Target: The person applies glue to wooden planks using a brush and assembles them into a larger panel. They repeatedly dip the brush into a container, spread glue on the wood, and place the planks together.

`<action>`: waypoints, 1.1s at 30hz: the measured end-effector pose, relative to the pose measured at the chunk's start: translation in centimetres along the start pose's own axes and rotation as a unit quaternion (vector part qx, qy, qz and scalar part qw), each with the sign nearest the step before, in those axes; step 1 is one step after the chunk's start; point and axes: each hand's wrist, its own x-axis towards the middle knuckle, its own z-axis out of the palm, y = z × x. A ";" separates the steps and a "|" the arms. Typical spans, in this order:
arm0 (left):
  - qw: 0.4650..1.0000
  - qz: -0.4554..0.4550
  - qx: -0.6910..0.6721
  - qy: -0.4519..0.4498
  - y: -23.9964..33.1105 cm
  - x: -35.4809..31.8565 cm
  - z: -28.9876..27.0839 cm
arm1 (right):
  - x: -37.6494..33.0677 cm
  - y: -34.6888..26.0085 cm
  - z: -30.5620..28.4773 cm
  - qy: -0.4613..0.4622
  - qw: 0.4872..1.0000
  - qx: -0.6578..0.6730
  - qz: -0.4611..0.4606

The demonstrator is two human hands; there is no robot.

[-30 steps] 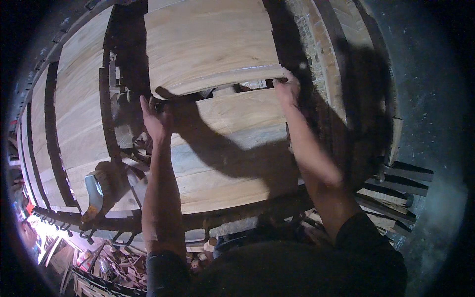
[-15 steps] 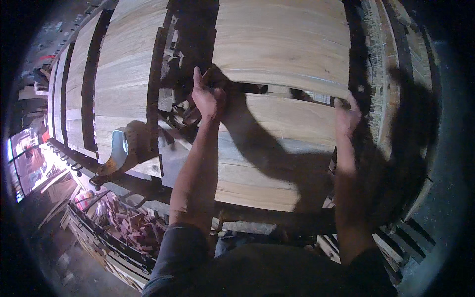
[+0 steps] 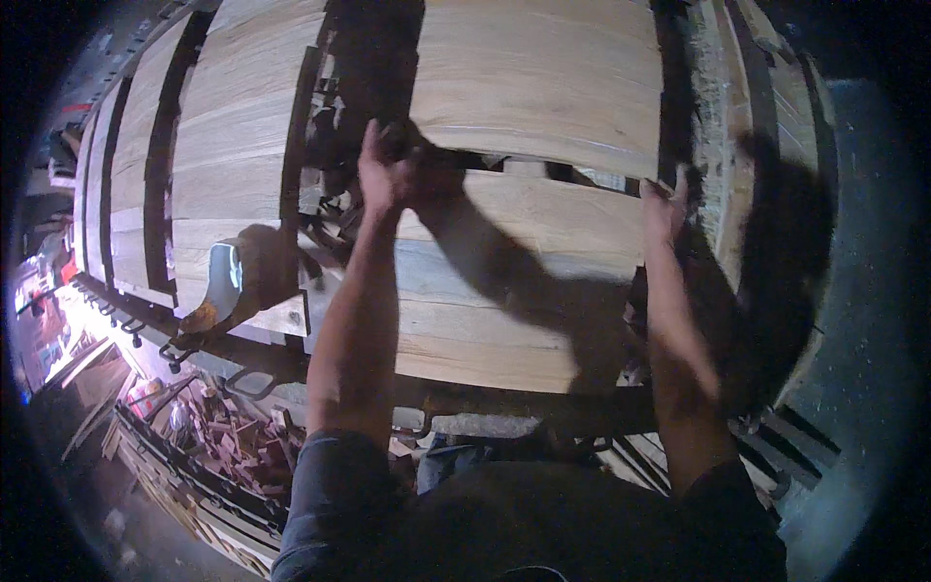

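Observation:
Pale wooden strips lie edge to edge in panels on a dark rack. An upper panel (image 3: 538,73) and a lower panel (image 3: 485,325) are parted by a narrow dark gap. My left hand (image 3: 388,182) is at the left end of the upper panel's nearest wooden strip (image 3: 543,141), thumb raised and fingers curled in shadow. My right hand (image 3: 663,209) is closed at that strip's right end, just beside the gap. Exactly how the fingertips meet the wood is partly hidden. Arm shadows fall across the lower panel.
More panels (image 3: 238,116) stand in a row at left. A curved, whitish and rusty metal piece (image 3: 221,286) rises near the rack's front edge. Wood scraps (image 3: 238,436) fill a bin at lower left. Rough-edged boards (image 3: 722,107) run along the right side.
The whole view has shifted, so the panels and both hands appear farther left and slightly higher. Both hands stay at the strip's ends; a finger of my right hand now sticks up.

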 end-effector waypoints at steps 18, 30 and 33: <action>0.992 -0.070 -0.090 0.046 6.0 -12.6 -8.9 | -10.8 -4.5 -13.2 -0.126 0.978 0.154 -0.070; 0.996 -0.010 0.060 -0.063 3.9 -19.6 -13.6 | -16.5 -2.9 -15.5 -0.273 0.949 -0.134 -0.079; 0.981 0.118 0.152 0.023 4.5 -20.2 -15.9 | -16.4 -4.9 -16.8 -0.291 0.936 -0.178 -0.087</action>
